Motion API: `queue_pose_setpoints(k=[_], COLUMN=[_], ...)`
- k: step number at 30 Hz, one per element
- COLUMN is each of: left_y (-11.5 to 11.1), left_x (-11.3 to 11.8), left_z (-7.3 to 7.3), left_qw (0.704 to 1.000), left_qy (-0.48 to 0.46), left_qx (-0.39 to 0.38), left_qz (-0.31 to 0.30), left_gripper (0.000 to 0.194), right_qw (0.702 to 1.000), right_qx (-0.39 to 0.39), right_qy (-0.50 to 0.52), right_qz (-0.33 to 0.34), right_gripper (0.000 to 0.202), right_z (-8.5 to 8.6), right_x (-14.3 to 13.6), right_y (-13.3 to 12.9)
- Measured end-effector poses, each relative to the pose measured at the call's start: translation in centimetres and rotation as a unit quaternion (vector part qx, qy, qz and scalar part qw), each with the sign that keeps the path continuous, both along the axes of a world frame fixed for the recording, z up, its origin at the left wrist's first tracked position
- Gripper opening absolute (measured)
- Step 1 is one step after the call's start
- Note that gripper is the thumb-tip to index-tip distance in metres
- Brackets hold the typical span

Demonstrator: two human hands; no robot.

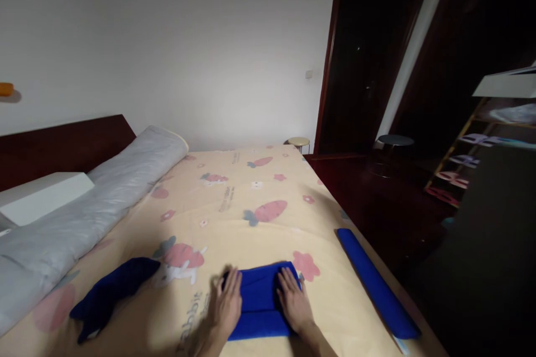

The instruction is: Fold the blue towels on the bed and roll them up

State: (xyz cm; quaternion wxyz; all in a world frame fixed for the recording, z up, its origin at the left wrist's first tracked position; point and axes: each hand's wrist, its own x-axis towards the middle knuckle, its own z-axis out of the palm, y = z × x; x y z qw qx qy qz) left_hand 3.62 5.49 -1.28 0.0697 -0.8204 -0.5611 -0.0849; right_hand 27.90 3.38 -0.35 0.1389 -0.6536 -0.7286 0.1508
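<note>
A folded blue cloth (pixel 260 295) lies on the patterned bedsheet (pixel 234 245), with a crease running across its lower part. On the cloth's left edge rests my left hand (pixel 229 302), fingers stretched out flat. My right hand (pixel 294 301) lies flat on the right side of the same cloth, its fingers extended. Neither hand grips anything. A crumpled dark blue cloth (pixel 113 293) lies to the left, apart from my hands. Near the bed's right edge is a long, narrow folded blue cloth (pixel 377 284), with a pale strip sticking out at its near end.
A rolled grey quilt (pixel 121 178) runs along the headboard (pixel 62 142), with a white box (pixel 46 195) beside it. Two round stools (pixel 298 141) (pixel 396 140) stand beyond the bed. At the right is a rack (pixel 454 145) holding slippers.
</note>
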Motion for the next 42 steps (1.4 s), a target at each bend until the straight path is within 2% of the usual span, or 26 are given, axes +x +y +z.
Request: queue_pose_setpoints(k=[2, 4, 5, 7, 10, 13, 15, 17, 20, 21, 24, 27, 31, 33, 36, 39, 42], left_y=[-0.7, -1.2, -1.4, -1.3, -1.0, -1.3, -2.1, -3.3, -5.3, -5.7, -6.3, -5.9, -4.9, -4.7, -4.5, -4.3, -4.0], left_x=[2.7, 4.2, 4.2, 2.7, -1.6, -4.7, -5.1, -4.5, -3.2, -3.0, -3.2, -4.2, -4.1, -3.3, -2.1, -1.5, -0.9], left_z=[-0.8, -1.5, -1.7, -1.7, -0.9, 0.0, 0.3, 0.2, -0.7, -1.0, -1.5, -1.2, -0.3, -0.2, -0.3, -0.1, 0.6], left_qw=[0.992, 0.985, 0.985, 0.989, 0.997, 0.996, 0.998, 1.0, 0.987, 0.981, 0.977, 0.98, 0.987, 0.99, 0.985, 0.978, 0.981], left_qy=[-0.021, -0.041, -0.049, -0.056, -0.033, 0.0, 0.003, -0.002, 0.011, 0.02, 0.034, 0.03, 0.033, 0.038, 0.045, 0.037, 0.017], left_qx=[-0.049, -0.085, -0.092, -0.087, -0.068, -0.031, 0.005, 0.004, -0.085, -0.119, -0.174, -0.162, -0.112, -0.118, -0.165, -0.204, -0.182], left_qz=[-0.114, -0.148, -0.14, -0.101, -0.002, 0.081, 0.069, -0.007, -0.137, -0.15, -0.122, -0.115, -0.108, -0.067, 0.001, 0.035, 0.069], left_gripper=[0.062, 0.057, 0.054, 0.051, 0.049, 0.048, 0.05, 0.053, 0.06, 0.065, 0.079, 0.08, 0.06, 0.052, 0.05, 0.053, 0.056], right_qw=[0.997, 0.992, 0.992, 0.996, 0.998, 0.998, 1.0, 0.995, 0.975, 0.968, 0.96, 0.963, 0.981, 0.992, 0.994, 0.993, 0.998], right_qx=[-0.005, -0.036, -0.049, -0.06, -0.056, -0.029, 0.012, 0.062, 0.105, 0.11, 0.125, 0.132, 0.086, 0.03, -0.037, -0.047, 0.003], right_qy=[0.034, 0.044, 0.039, 0.015, -0.027, -0.036, -0.027, -0.013, -0.003, -0.005, -0.011, -0.004, 0.01, 0.023, 0.053, 0.061, 0.007], right_qz=[0.076, 0.112, 0.107, 0.063, -0.017, -0.034, 0.0, 0.074, 0.198, 0.224, 0.25, 0.237, 0.172, 0.123, 0.089, 0.094, 0.058], right_gripper=[0.053, 0.055, 0.055, 0.054, 0.053, 0.052, 0.05, 0.049, 0.052, 0.054, 0.059, 0.059, 0.042, 0.036, 0.041, 0.048, 0.051], right_z=[0.0, 0.2, 0.3, 0.6, 0.9, 0.6, 0.0, -1.0, -2.7, -3.2, -3.9, -3.0, 0.0, 1.5, 3.1, 3.2, 1.9], right_x=[-2.1, -3.2, -3.1, -1.5, 2.8, 5.6, 5.7, 5.0, 4.1, 4.1, 5.0, 5.5, 3.9, 2.9, 2.6, 3.2, 3.2], right_y=[-0.3, -0.3, -0.2, 0.2, 0.4, -0.5, -1.8, -3.4, -5.6, -6.1, -6.8, -6.5, -5.5, -4.9, -4.2, -3.8, -3.7])
